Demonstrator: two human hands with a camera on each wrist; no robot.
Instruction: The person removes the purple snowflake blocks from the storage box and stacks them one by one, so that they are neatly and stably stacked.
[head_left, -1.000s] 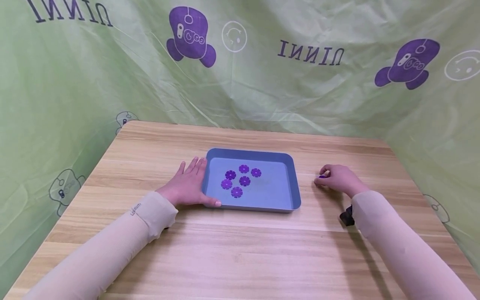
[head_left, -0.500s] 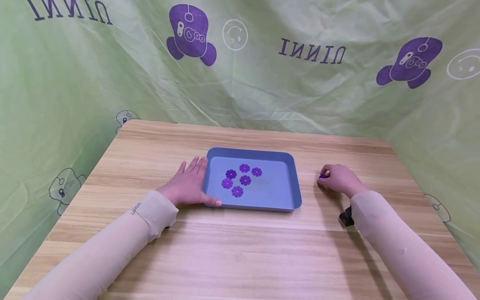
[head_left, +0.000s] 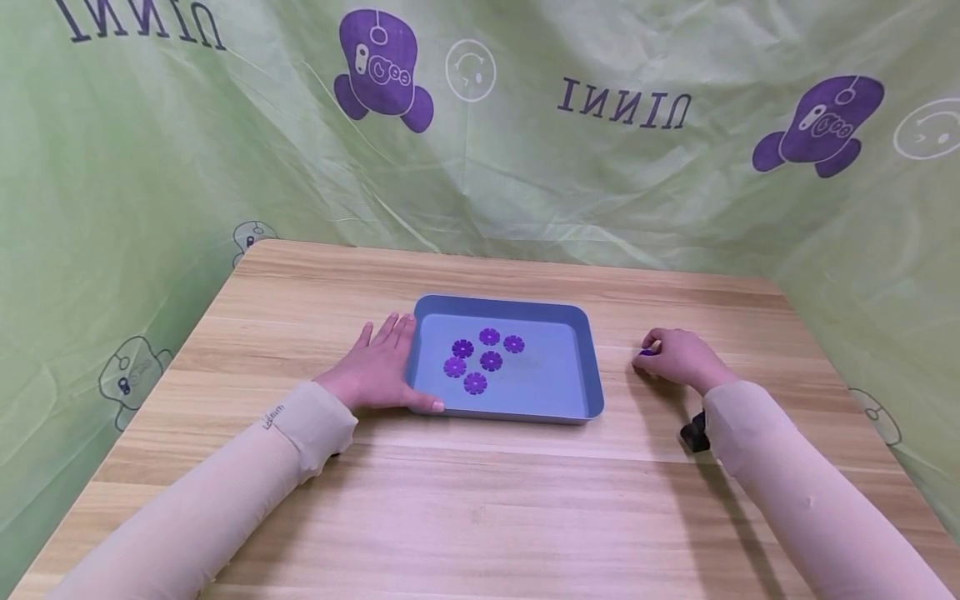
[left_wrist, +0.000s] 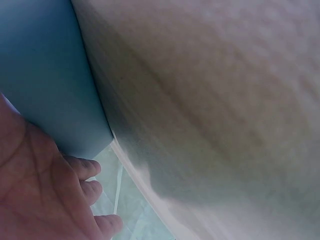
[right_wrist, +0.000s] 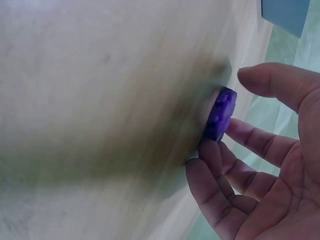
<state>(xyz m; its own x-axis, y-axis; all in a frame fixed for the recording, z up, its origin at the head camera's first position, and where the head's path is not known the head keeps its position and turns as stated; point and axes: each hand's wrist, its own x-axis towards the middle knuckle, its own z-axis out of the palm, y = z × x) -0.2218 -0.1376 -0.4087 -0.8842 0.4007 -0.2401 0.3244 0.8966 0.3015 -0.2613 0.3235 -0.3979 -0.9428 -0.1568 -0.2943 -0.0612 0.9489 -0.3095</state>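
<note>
In the head view a blue tray (head_left: 558,383) lies on the table, with several flat purple notched discs (head_left: 491,361) inside, spread apart on its left half. My left hand (head_left: 375,367) rests against the tray's left side, fingers straight and spread, thumb along the front wall. The left wrist view shows the palm beside the blue outer wall (left_wrist: 45,65). To the right of the tray, my right hand (head_left: 682,358) holds a purple disc piece (right_wrist: 220,115) low over the tabletop, fingers bent around it. It is seen nearly edge-on; whether it is one disc or a stack I cannot tell.
The wood-grain table (head_left: 465,517) reaches the green printed curtain (head_left: 517,192) behind and at both sides. A small black object (head_left: 695,432) sits under the right sleeve cuff. The tray's low walls stand between the right hand and the discs inside.
The right fingertips have drawn in slightly around the purple piece. The left hand, the tray and the discs in it stay where they were.
</note>
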